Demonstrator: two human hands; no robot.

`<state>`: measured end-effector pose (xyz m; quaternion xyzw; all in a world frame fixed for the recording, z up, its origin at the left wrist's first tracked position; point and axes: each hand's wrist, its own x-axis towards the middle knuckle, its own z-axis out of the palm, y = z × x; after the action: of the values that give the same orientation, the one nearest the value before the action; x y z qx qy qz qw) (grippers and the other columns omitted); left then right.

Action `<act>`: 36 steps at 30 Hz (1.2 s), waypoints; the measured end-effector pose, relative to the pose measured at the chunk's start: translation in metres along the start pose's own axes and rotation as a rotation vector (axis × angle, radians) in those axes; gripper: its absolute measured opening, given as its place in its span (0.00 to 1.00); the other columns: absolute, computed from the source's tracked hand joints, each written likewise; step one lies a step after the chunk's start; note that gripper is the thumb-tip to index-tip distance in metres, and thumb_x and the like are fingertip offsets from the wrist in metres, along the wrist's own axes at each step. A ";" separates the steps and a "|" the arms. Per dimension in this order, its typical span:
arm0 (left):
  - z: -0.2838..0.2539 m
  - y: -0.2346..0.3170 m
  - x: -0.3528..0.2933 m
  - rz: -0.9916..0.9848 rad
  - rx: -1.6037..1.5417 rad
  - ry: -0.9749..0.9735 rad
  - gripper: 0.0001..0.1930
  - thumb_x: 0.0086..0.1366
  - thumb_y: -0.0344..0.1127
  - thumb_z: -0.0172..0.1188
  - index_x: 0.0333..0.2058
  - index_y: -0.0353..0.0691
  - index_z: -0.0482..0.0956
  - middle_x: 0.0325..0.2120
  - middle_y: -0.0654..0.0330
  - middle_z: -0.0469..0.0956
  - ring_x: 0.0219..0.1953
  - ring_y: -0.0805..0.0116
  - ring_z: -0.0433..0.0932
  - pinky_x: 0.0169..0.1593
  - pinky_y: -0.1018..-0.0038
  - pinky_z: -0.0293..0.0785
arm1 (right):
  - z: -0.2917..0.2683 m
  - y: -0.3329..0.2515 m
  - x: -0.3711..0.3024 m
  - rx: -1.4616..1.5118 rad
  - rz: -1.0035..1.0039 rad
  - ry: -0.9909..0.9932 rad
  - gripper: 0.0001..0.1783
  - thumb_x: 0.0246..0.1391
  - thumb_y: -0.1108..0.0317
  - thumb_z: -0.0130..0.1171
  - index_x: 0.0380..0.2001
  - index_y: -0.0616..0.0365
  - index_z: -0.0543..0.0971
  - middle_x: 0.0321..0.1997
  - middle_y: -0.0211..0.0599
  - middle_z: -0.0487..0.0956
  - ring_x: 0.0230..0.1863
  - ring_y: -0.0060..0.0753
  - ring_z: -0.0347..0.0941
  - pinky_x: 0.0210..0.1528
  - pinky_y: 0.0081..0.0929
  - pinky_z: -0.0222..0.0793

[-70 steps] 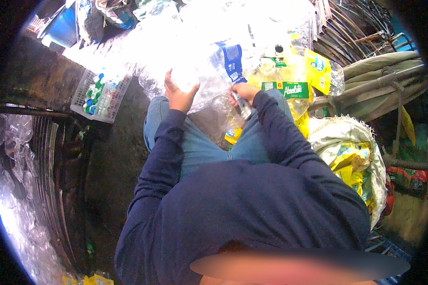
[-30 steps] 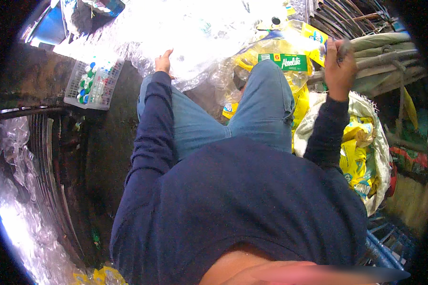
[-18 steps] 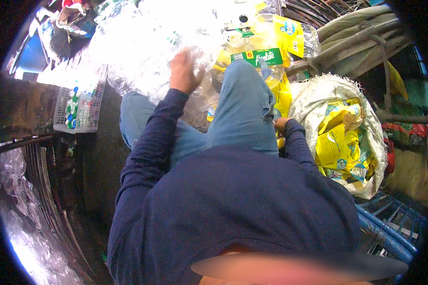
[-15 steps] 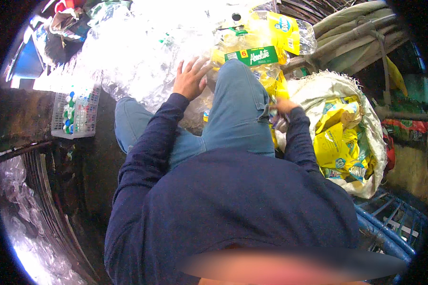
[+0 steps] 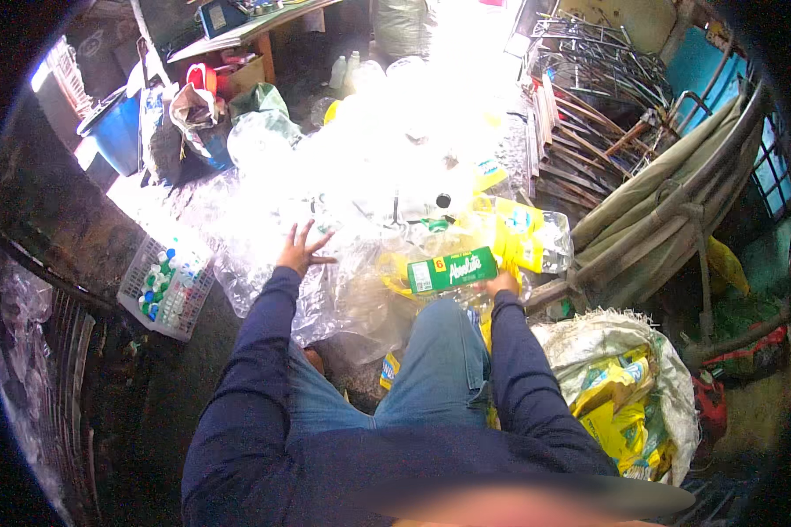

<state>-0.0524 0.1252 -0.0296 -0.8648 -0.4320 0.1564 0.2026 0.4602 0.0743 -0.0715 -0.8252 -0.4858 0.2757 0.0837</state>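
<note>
My left hand (image 5: 305, 250) is open, its fingers spread over a heap of clear plastic bottles and sheeting (image 5: 343, 299) in front of me. My right hand (image 5: 502, 283) is at the right end of a flat green printed pack wrapper (image 5: 453, 270). Its fingers are partly hidden, so I cannot tell whether it grips the wrapper. Yellow plastic labels (image 5: 511, 230) lie among clear bottles (image 5: 555, 241) just beyond that hand. A smaller yellow label (image 5: 389, 371) lies between my knees.
To my right stands a white woven sack (image 5: 558, 351) holding yellow wrappers (image 5: 620, 422). A white crate of bottle caps (image 5: 185, 321) is on the left. Farther off are a blue bin (image 5: 114, 132), a table (image 5: 237, 31) and stacked metal bars (image 5: 580, 145). Glare washes out the heap's far part.
My view has tipped up, showing more of the far room. My right hand has moved from beside my right leg forward to the green wrapper. My left hand has reached farther left, fingers spread.
</note>
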 end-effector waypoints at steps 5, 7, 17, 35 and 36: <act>-0.001 -0.030 0.012 0.008 -0.124 -0.149 0.27 0.64 0.36 0.41 0.50 0.91 0.63 0.67 0.78 0.33 0.68 0.55 0.32 0.66 0.48 0.37 | -0.062 -0.092 0.036 -0.387 -0.327 0.037 0.38 0.30 0.37 0.66 0.38 0.58 0.79 0.40 0.48 0.79 0.43 0.48 0.75 0.46 0.40 0.70; -0.007 -0.023 0.014 -0.070 -0.223 -0.146 0.26 0.60 0.31 0.49 0.48 0.85 0.69 0.66 0.78 0.38 0.68 0.56 0.34 0.66 0.47 0.38 | -0.074 -0.136 0.044 -0.386 -0.344 -0.016 0.31 0.35 0.42 0.66 0.34 0.59 0.79 0.33 0.44 0.78 0.34 0.41 0.74 0.35 0.36 0.67; -0.059 0.076 0.062 -0.272 -1.525 0.361 0.21 0.58 0.37 0.59 0.50 0.43 0.70 0.48 0.57 0.74 0.50 0.60 0.73 0.52 0.67 0.70 | -0.016 -0.177 -0.059 0.781 -0.293 -0.313 0.12 0.47 0.65 0.63 0.29 0.63 0.76 0.23 0.37 0.79 0.18 0.25 0.74 0.10 0.23 0.56; -0.064 0.179 0.118 -0.193 -1.093 0.145 0.39 0.34 0.64 0.69 0.40 0.41 0.74 0.39 0.54 0.72 0.46 0.55 0.72 0.47 0.55 0.59 | 0.013 -0.116 -0.070 -0.571 -0.336 0.001 0.38 0.36 0.63 0.67 0.53 0.63 0.68 0.55 0.64 0.64 0.56 0.58 0.62 0.60 0.61 0.50; -0.063 0.181 0.117 -0.215 -1.075 0.207 0.37 0.32 0.63 0.70 0.37 0.41 0.76 0.37 0.55 0.72 0.44 0.56 0.72 0.43 0.57 0.60 | 0.020 -0.127 -0.067 -0.788 -0.370 0.038 0.38 0.37 0.63 0.66 0.54 0.64 0.67 0.51 0.62 0.69 0.52 0.65 0.65 0.60 0.60 0.51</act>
<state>0.1678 0.1079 -0.0738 -0.8083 -0.5147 -0.1932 -0.2108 0.3282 0.0800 -0.0110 -0.6980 -0.6920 0.0341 -0.1807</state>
